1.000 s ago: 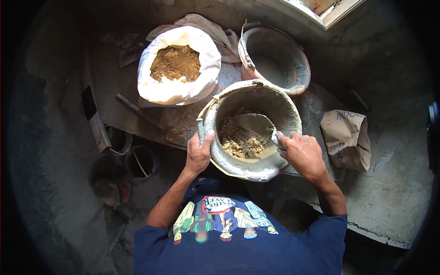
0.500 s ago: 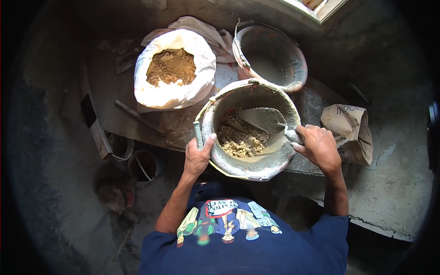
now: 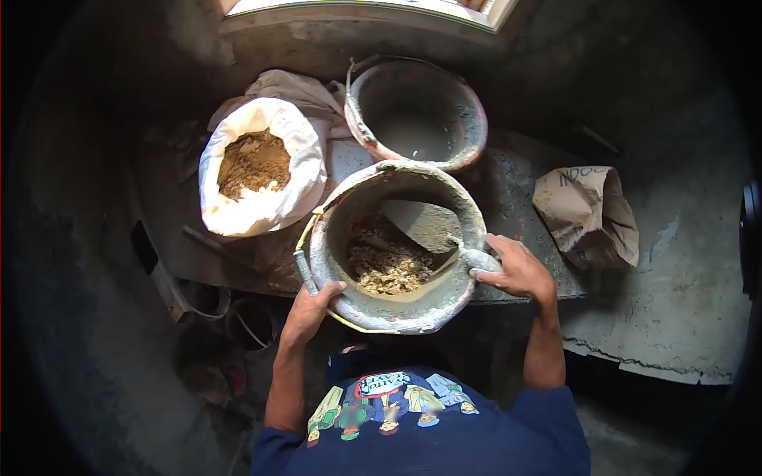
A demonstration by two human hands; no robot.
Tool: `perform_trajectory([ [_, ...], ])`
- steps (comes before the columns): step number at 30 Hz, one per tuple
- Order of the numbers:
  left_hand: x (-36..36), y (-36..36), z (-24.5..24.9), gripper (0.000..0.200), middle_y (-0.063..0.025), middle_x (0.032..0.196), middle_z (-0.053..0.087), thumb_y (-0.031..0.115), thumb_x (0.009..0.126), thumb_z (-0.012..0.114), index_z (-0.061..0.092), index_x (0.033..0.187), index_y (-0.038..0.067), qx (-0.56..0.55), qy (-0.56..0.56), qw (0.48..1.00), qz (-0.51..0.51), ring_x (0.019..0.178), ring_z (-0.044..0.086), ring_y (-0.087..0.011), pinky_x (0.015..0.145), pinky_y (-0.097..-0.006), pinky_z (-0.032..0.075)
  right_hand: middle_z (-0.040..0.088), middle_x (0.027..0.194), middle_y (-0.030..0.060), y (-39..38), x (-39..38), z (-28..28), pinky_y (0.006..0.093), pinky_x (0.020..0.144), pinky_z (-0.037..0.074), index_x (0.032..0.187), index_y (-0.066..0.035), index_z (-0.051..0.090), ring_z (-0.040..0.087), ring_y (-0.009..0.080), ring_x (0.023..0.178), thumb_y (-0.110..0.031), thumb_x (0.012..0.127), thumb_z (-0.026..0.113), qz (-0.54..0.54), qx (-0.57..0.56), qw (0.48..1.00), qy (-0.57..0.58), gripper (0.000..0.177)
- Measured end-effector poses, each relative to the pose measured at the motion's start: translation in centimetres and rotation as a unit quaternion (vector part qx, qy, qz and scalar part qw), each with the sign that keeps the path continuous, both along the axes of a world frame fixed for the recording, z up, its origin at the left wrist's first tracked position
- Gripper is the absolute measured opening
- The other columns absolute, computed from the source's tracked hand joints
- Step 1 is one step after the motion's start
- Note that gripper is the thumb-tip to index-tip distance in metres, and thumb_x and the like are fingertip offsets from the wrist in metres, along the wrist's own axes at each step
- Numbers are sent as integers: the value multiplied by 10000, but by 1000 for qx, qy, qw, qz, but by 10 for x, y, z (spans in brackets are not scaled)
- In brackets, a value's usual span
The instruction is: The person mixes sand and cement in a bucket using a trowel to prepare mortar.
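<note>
In front of me a mortar-crusted bucket [image 3: 432, 308] holds crumbly sandy mix [image 3: 386, 266]. Inside it leans a trowel [image 3: 425, 226], its blade partly coated and its handle lying across the right rim. My left hand [image 3: 309, 308] grips the bucket's left front rim, thumb on top, beside the grip of the wire handle. At the opposite side my right hand [image 3: 517, 268] has the trowel's handle end between thumb and fingers, close against the rim. Some of the right fingers are hidden.
Behind stands a second bucket [image 3: 474, 119] with greyish contents. An opened white sack [image 3: 305, 170] of brown sand is at left. A crumpled paper bag [image 3: 567, 208] sits at right on the concrete slab [image 3: 651, 333]. A small pail [image 3: 271, 325] is below left.
The view has shifted, so the buckets and sack appear lower and further left. My right fingers look looser around the trowel handle. My left hand keeps its hold on the rim.
</note>
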State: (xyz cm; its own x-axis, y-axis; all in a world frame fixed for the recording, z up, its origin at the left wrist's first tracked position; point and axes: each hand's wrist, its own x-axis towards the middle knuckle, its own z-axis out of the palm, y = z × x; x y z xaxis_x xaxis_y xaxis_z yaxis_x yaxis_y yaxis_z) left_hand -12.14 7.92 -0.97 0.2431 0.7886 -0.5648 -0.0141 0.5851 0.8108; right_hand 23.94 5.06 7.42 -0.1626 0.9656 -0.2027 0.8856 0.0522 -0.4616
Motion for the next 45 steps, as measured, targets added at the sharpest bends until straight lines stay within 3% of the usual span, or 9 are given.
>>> perform_trajectory([
  [5, 9, -4, 0, 200, -31, 815, 544, 30, 779, 598, 537, 964, -17, -51, -99, 990, 91, 728, 534, -127, 675, -275, 448, 573, 975, 184, 11, 25, -4, 388, 789, 449, 1147, 42, 523, 557, 331, 901, -446, 737, 726, 58, -36, 995, 74, 669],
  [12, 58, -51, 30, 254, -47, 874, 570, -47, 764, 568, 521, 1009, 4, -23, -53, 991, 122, 776, 566, -144, 735, -301, 475, 569, 964, 163, -13, 83, -19, 369, 816, 447, 1155, 41, 551, 558, 299, 921, -435, 734, 734, 80, -36, 983, 164, 662],
  [18, 152, -97, 35, 198, -46, 804, 586, -45, 775, 562, 540, 965, 9, -17, -74, 984, 164, 757, 578, -151, 725, -298, 480, 548, 1033, 214, -51, 176, -6, 371, 886, 425, 1201, 56, 525, 547, 341, 989, -427, 715, 750, 71, 7, 978, 197, 722],
  [21, 193, -101, 32, 156, -55, 802, 590, -25, 787, 555, 548, 937, 18, -21, -67, 988, 134, 748, 576, -149, 693, -296, 477, 510, 939, 211, -68, 214, 5, 397, 843, 433, 1184, -9, 522, 538, 354, 934, -418, 725, 727, 3, -25, 983, 182, 648],
  [24, 238, -100, 46, 112, -37, 756, 574, -27, 783, 560, 556, 883, 23, -41, -54, 985, 157, 694, 553, -130, 656, -275, 462, 518, 934, 213, -81, 239, 17, 398, 814, 430, 1168, 48, 524, 544, 352, 900, -389, 716, 748, -19, -25, 987, 160, 667],
  [32, 268, -82, 10, 77, -29, 739, 552, -5, 793, 564, 554, 858, 34, -27, -16, 989, 145, 665, 549, -136, 647, -291, 486, 481, 1063, 254, -103, 273, -22, 417, 885, 427, 1193, -11, 516, 533, 401, 974, -323, 721, 741, -48, 15, 979, 196, 609],
  [38, 258, -76, 1, 102, -53, 782, 581, 18, 814, 550, 555, 916, 16, -15, -30, 993, 113, 713, 572, -162, 686, -330, 505, 446, 1119, 255, -114, 266, -8, 471, 880, 438, 1264, -61, 439, 507, 446, 1044, -348, 762, 708, -83, -43, 983, 157, 639],
  [41, 257, -72, 1, 97, -58, 800, 584, 43, 840, 541, 558, 929, 11, 5, -25, 994, 108, 743, 571, -169, 705, -342, 504, 431, 1151, 245, -125, 262, -1, 476, 859, 451, 1234, -48, 457, 520, 451, 1016, -346, 762, 707, -91, 14, 990, 111, 612],
  [45, 260, -60, -5, 106, -64, 847, 570, 66, 865, 532, 550, 956, 14, -4, -50, 995, 92, 778, 552, -172, 733, -342, 490, 518, 967, 195, -140, 269, 36, 418, 748, 474, 1073, -25, 541, 580, 374, 846, -333, 750, 719, -101, 24, 986, 131, 481],
])
